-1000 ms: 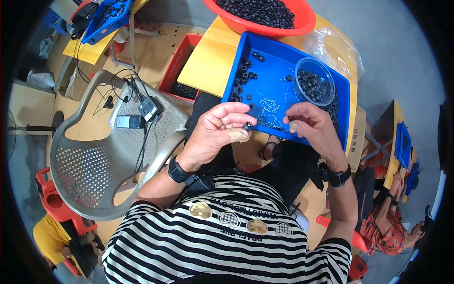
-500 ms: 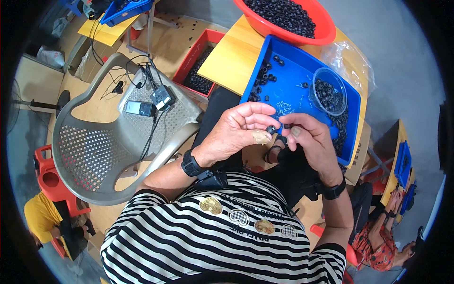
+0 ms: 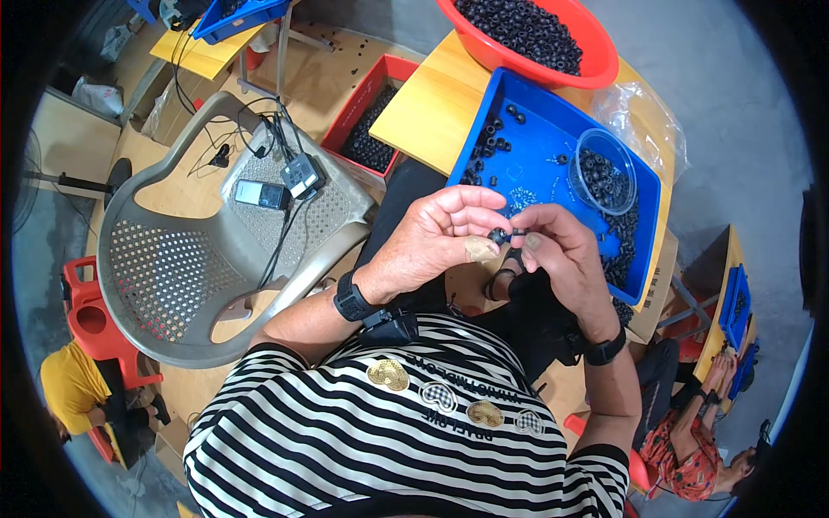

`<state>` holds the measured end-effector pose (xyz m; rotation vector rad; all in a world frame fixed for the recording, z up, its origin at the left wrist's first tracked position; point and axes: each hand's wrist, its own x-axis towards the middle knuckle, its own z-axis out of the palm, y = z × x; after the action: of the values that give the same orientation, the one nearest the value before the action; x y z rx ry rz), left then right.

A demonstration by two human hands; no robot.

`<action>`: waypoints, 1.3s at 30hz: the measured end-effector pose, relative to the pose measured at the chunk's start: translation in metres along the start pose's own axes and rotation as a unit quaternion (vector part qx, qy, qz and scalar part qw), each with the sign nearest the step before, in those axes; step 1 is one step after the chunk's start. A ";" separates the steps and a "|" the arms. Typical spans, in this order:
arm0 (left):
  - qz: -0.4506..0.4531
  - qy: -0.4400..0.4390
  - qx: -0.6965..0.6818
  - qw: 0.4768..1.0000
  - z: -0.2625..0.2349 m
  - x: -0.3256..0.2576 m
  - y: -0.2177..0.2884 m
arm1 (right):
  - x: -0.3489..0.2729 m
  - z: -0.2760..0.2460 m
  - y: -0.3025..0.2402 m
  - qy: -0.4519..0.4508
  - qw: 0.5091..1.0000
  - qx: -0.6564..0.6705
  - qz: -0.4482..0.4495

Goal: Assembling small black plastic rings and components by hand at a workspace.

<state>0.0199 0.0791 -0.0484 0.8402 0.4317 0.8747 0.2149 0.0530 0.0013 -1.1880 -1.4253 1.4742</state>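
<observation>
My left hand pinches a small round black part between thumb and fingertips; a tan plaster wraps the thumb. Close against it, my right hand grips a small dark piece between thumb and forefinger. The two pieces meet or nearly meet; which cannot be told at this size. Both hands are over the near edge of a blue tray, which holds loose black parts along its left and right sides. In the tray's right part stands a clear round tub with more black parts inside.
A red basin full of black parts stands behind the tray on a yellow table. Left are a red box of parts and a grey plastic chair bearing a phone and cables. Other people sit at lower left and lower right.
My right hand has shifted slightly left, bringing its dark piece up to the black part in my left hand. The whole view has shifted a little.
</observation>
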 end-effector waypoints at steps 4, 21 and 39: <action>0.004 0.004 0.007 1.000 0.001 0.000 0.000 | 0.000 -0.001 0.001 0.001 1.000 0.016 0.009; 0.001 0.001 0.013 1.000 0.006 0.002 0.000 | -0.008 -0.008 -0.005 0.064 0.997 -0.002 -0.039; 0.048 0.011 0.030 0.998 0.001 0.001 -0.005 | -0.004 0.001 -0.010 0.069 0.989 -0.134 -0.007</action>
<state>0.0237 0.0779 -0.0521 0.9119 0.4417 0.9649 0.2140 0.0504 0.0120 -1.4106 -1.5675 1.1908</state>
